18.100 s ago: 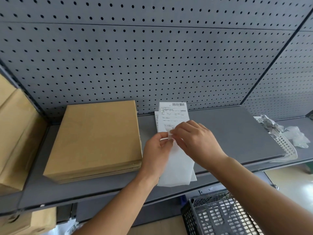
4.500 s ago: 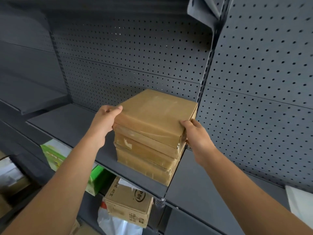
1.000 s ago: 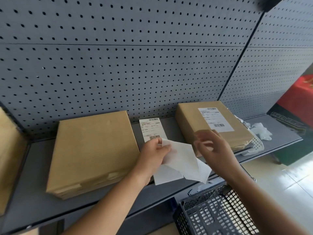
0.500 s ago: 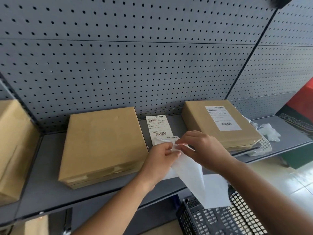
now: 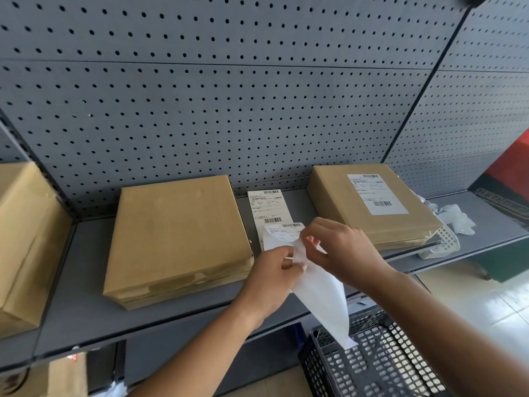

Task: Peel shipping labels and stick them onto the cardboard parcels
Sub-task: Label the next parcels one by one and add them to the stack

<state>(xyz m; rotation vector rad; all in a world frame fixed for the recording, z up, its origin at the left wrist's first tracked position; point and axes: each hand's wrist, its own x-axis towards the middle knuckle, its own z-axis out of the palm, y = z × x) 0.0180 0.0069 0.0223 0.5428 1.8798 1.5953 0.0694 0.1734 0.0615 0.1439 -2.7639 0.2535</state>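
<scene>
A plain cardboard parcel (image 5: 177, 236) lies on the grey shelf (image 5: 86, 319), left of centre. A second parcel (image 5: 337, 202) to the right carries a white label (image 5: 376, 193) on its top. Between them a strip of printed labels (image 5: 267, 206) lies flat on the shelf. My left hand (image 5: 273, 277) and my right hand (image 5: 342, 250) both pinch the strip's near end above the shelf edge. My right hand's fingers hold a corner of the label sheet (image 5: 282, 234). The blank backing paper (image 5: 326, 299) hangs down from between my hands.
A black mesh basket (image 5: 380, 365) stands below the shelf edge, under the hanging paper. More cardboard parcels (image 5: 23, 242) sit at the far left. Crumpled white backing scraps (image 5: 455, 216) and a white perforated piece (image 5: 442, 242) lie on the shelf at the right. Pegboard wall (image 5: 229, 110) behind.
My right hand has come back to the strip and joined my left at its near end. The blank backing now hangs lower, toward the basket.
</scene>
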